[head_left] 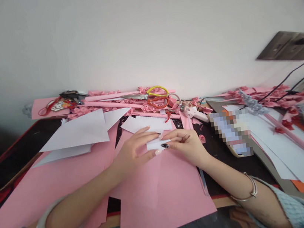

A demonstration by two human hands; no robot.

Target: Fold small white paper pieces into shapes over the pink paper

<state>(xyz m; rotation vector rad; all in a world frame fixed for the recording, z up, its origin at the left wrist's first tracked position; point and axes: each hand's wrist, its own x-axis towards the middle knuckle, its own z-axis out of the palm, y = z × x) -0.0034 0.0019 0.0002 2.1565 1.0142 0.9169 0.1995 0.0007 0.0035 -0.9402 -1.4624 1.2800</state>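
Observation:
Between my two hands is a small piece of white paper (151,145), held just over the pink sheets. My left hand (136,146) has it between thumb and fingers from the left. With a pinch at its right end, my right hand (185,143) grips the same piece. Below them a large pink paper sheet (169,205) reaches past the table's front edge. Just behind my hands lies a white paper sheet (136,125). Part of the small piece is covered by my fingers.
Scissors with yellow and red handles (157,92) rest on pink rolled sticks (103,104) along the wall. A glue gun (193,112) and a blurred phone (231,135) are to the right. White sheets (78,131) stack at left, near a dark tray (27,149).

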